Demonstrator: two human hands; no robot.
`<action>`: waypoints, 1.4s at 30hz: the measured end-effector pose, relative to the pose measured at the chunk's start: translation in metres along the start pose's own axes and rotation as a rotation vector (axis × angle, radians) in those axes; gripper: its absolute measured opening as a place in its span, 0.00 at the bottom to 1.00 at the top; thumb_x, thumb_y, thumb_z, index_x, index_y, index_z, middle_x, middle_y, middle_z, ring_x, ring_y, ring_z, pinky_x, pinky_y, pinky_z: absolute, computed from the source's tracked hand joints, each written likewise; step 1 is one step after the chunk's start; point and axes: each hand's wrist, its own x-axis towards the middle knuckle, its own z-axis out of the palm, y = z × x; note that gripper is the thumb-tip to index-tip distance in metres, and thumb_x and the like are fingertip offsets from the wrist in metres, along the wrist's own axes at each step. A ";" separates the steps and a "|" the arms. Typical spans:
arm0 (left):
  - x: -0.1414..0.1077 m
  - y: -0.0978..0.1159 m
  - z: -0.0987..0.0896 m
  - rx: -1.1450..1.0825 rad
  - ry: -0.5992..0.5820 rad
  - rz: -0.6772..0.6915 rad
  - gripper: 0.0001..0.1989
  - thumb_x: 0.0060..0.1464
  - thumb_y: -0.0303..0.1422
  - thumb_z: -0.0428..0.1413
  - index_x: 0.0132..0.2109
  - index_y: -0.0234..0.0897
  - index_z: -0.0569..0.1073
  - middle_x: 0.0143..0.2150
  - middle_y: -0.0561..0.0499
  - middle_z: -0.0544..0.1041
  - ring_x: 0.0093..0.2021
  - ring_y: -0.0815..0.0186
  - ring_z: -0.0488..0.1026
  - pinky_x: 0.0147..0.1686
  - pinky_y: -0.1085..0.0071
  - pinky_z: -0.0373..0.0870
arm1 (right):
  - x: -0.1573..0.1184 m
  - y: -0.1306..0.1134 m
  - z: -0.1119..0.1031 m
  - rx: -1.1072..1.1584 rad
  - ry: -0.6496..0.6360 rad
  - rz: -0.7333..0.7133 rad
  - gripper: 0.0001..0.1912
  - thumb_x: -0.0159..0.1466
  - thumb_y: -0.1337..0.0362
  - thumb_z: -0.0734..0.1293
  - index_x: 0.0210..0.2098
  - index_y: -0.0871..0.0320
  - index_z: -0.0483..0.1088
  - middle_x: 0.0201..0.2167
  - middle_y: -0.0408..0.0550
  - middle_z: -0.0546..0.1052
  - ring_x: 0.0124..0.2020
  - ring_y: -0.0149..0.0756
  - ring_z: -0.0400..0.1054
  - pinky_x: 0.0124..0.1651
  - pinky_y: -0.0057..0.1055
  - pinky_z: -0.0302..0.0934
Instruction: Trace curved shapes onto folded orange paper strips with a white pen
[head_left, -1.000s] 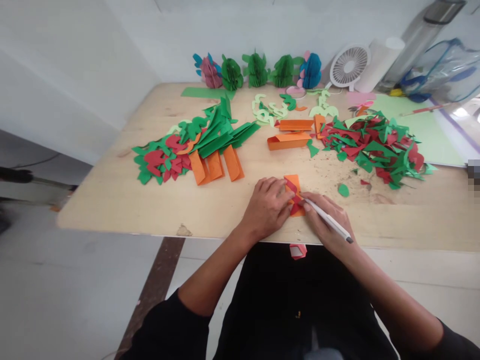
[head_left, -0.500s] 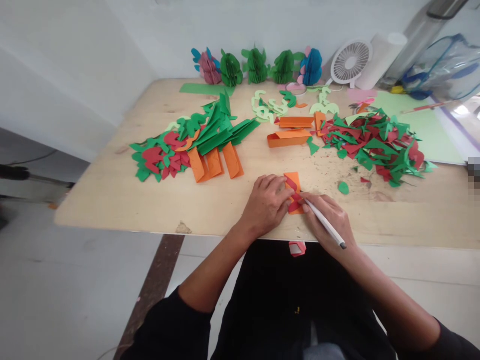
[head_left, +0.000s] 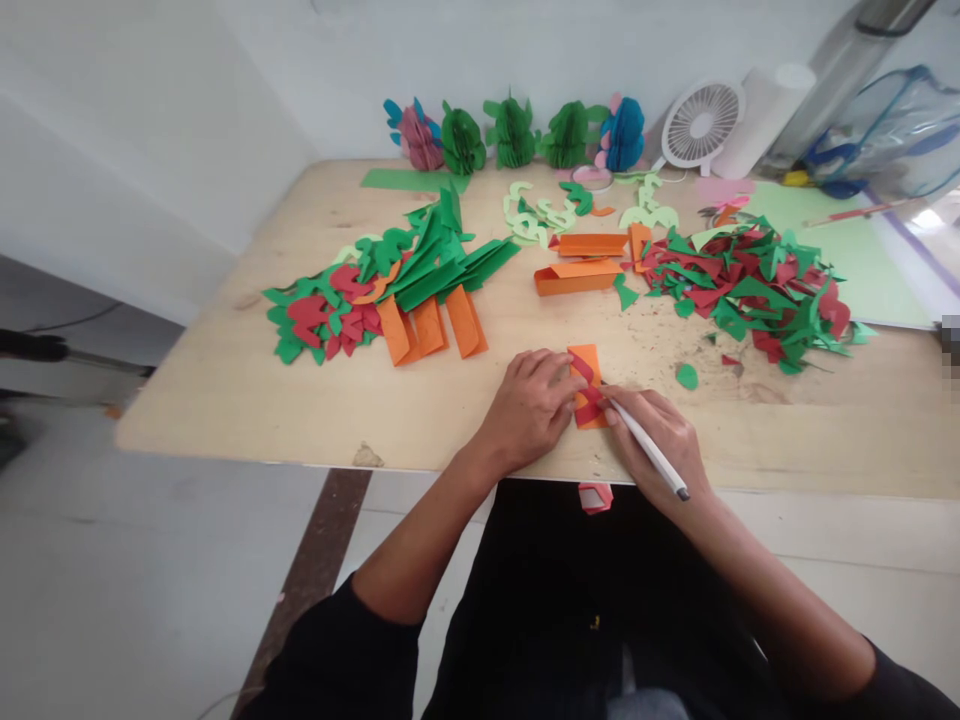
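Near the table's front edge lies a folded orange paper strip (head_left: 591, 354), upright to my view. On top of it is a red paper cutout (head_left: 588, 412) with curved edges, partly covered by fingers. My left hand (head_left: 531, 405) rests over the strip's left side, its outstretched fingertips pressing the cutout flat. A white pen (head_left: 649, 449) is gripped in my right hand (head_left: 664, 435). Its tip touches the right edge of the cutout, though my fingers partly hide the contact.
Left of my hands are green and red cutouts (head_left: 307, 315), green folded strips (head_left: 442, 260) and orange folded pieces (head_left: 466, 322). Red and green scraps (head_left: 750, 290) heap at right. Several honeycomb paper figures (head_left: 514, 135), a small fan (head_left: 703, 125) and a white roll (head_left: 761, 120) line the wall.
The pen and my right hand have shifted very slightly. My left hand stays on the cutout, and the paper pieces lie as before.
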 end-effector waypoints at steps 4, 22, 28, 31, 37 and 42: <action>0.000 -0.001 -0.006 -0.004 -0.034 0.019 0.14 0.62 0.31 0.49 0.51 0.41 0.75 0.60 0.45 0.69 0.61 0.54 0.62 0.62 0.52 0.60 | 0.001 -0.001 0.000 0.000 0.012 -0.008 0.14 0.70 0.65 0.59 0.49 0.56 0.73 0.37 0.51 0.81 0.38 0.40 0.75 0.43 0.39 0.70; -0.002 -0.007 -0.005 -0.032 -0.050 0.049 0.14 0.60 0.36 0.56 0.52 0.41 0.75 0.61 0.44 0.68 0.63 0.53 0.61 0.64 0.52 0.56 | 0.000 0.000 0.000 -0.023 -0.003 -0.012 0.13 0.70 0.66 0.60 0.49 0.59 0.73 0.38 0.52 0.82 0.40 0.39 0.75 0.44 0.38 0.70; -0.002 -0.007 -0.004 -0.033 -0.050 0.050 0.14 0.60 0.37 0.56 0.52 0.40 0.75 0.62 0.44 0.68 0.63 0.53 0.60 0.64 0.53 0.56 | -0.001 0.001 0.001 -0.009 0.030 -0.041 0.12 0.69 0.67 0.61 0.48 0.60 0.73 0.39 0.51 0.82 0.39 0.38 0.75 0.43 0.36 0.69; -0.002 -0.007 -0.004 -0.029 -0.044 0.051 0.14 0.60 0.36 0.56 0.52 0.40 0.75 0.62 0.43 0.68 0.63 0.53 0.60 0.64 0.53 0.56 | -0.001 0.001 0.001 -0.024 0.032 -0.044 0.12 0.69 0.67 0.61 0.48 0.61 0.73 0.39 0.52 0.82 0.39 0.39 0.75 0.43 0.36 0.70; -0.002 -0.007 -0.003 -0.021 -0.032 0.055 0.14 0.60 0.37 0.56 0.52 0.40 0.75 0.61 0.43 0.68 0.63 0.52 0.60 0.63 0.52 0.56 | 0.000 0.000 0.001 -0.049 0.046 -0.066 0.11 0.69 0.67 0.61 0.48 0.59 0.72 0.39 0.50 0.82 0.39 0.38 0.75 0.43 0.36 0.70; -0.003 -0.006 -0.002 -0.018 -0.026 0.056 0.15 0.60 0.37 0.55 0.52 0.39 0.74 0.61 0.43 0.68 0.63 0.52 0.60 0.63 0.52 0.56 | 0.000 -0.001 0.002 -0.102 0.071 -0.138 0.11 0.68 0.70 0.62 0.48 0.61 0.72 0.38 0.52 0.82 0.39 0.39 0.75 0.42 0.35 0.69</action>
